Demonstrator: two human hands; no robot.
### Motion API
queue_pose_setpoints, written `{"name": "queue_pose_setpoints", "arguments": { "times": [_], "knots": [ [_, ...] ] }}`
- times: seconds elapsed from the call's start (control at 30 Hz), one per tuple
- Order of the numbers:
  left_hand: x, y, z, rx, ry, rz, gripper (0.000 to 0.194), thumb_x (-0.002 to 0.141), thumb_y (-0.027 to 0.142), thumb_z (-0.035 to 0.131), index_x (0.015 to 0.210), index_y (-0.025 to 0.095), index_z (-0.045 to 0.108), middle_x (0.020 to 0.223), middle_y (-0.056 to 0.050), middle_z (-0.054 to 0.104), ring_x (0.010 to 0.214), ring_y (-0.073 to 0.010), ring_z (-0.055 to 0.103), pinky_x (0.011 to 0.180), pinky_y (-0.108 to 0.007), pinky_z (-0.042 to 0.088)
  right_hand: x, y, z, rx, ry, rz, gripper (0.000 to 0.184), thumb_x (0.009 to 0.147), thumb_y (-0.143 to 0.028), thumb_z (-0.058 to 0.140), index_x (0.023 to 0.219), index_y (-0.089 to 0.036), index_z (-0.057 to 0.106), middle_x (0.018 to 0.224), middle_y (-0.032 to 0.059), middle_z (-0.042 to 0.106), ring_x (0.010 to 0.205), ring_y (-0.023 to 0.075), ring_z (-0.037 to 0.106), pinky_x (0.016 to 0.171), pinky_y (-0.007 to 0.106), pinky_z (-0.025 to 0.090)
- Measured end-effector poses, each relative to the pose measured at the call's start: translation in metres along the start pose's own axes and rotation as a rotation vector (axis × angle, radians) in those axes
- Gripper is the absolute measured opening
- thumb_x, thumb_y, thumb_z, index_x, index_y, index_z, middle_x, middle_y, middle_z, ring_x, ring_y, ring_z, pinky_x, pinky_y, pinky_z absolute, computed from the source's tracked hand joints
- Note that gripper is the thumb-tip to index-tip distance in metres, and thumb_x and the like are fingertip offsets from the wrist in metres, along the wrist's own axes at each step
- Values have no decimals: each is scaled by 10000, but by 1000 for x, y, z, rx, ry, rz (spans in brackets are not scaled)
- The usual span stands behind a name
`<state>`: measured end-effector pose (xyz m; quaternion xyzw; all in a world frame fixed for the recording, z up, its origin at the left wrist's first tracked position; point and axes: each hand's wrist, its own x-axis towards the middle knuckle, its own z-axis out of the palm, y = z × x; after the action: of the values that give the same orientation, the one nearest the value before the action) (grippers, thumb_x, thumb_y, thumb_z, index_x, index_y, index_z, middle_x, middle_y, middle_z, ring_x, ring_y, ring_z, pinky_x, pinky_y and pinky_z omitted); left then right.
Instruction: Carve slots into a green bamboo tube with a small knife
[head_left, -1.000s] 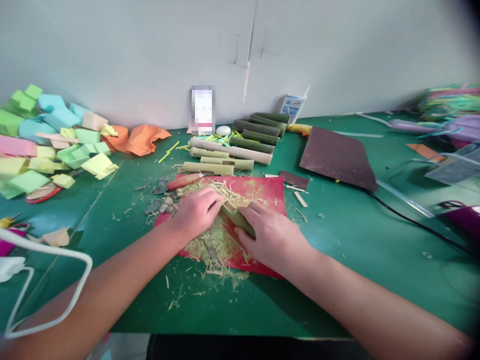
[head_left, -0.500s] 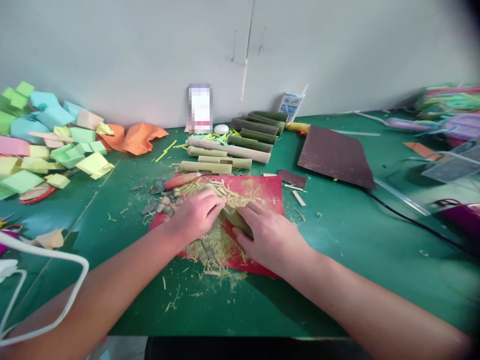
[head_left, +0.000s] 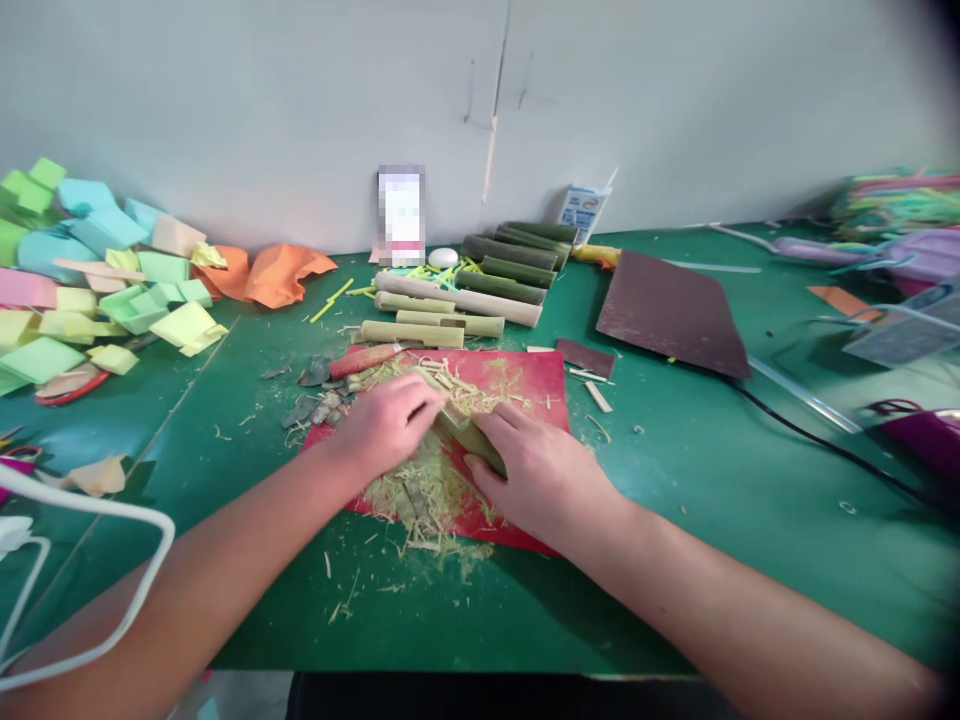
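Note:
A pale green bamboo tube [head_left: 478,441] with an opening cut in its upper side lies slanted over a red sheet [head_left: 531,376]. My right hand [head_left: 536,468] is wrapped around its near end. At the cut opening, my left hand [head_left: 391,418] is closed in a pinch; what sits between those fingertips is too small or hidden to name. Bamboo shavings [head_left: 416,500] cover much of the sheet under both hands. Just beyond my left hand lies a tool with a reddish wooden handle [head_left: 364,359], its tip partly among the shavings.
Several cut bamboo tubes [head_left: 457,297] lie behind the sheet, near a phone [head_left: 401,215] leaning on the wall. Colourful folded paper [head_left: 105,270] is heaped at left. A brown board [head_left: 671,310] rests at right, beside a black cable [head_left: 817,437]. A white curved frame [head_left: 161,560] crosses my left forearm.
My left hand has shifted slightly left along the cut opening, showing a little more of the tube. My right hand keeps its hold and has hardly moved.

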<state>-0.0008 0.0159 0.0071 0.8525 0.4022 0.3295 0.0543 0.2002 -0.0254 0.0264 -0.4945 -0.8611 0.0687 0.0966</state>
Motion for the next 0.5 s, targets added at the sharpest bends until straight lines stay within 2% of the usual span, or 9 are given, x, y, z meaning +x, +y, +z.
{"name": "queue_pose_setpoints", "arguments": {
  "times": [0.1,0.23,0.37,0.5],
  "knots": [
    [0,1,0,34,55,-34,152,873,191,494,805,145,622,778,-47,626,743,-144,588,704,-281,477,-1,0,-1,-2,0,8,155,825,-295,487,882,-170,559,875,34,566,702,148,528,553,282,307],
    [-2,4,1,-23,-7,13,141,874,189,496,867,152,632,801,-48,631,743,-135,592,696,-270,483,0,0,-1,-1,-9,2,143,824,-289,483,866,-170,552,870,37,568,695,146,527,556,280,311],
    [0,-7,-1,-39,86,-26,135,865,182,508,883,153,638,834,-55,657,786,-146,612,746,-296,497,1,0,-2,5,-2,8,142,822,-295,486,856,-172,548,863,34,569,695,145,527,571,276,317],
    [3,-18,-3,26,131,-94,118,848,173,531,868,143,643,843,-60,666,804,-155,617,774,-309,493,1,0,-3,32,-6,20,147,824,-303,480,826,-174,550,831,25,567,673,138,519,570,272,320]
  ]
}}
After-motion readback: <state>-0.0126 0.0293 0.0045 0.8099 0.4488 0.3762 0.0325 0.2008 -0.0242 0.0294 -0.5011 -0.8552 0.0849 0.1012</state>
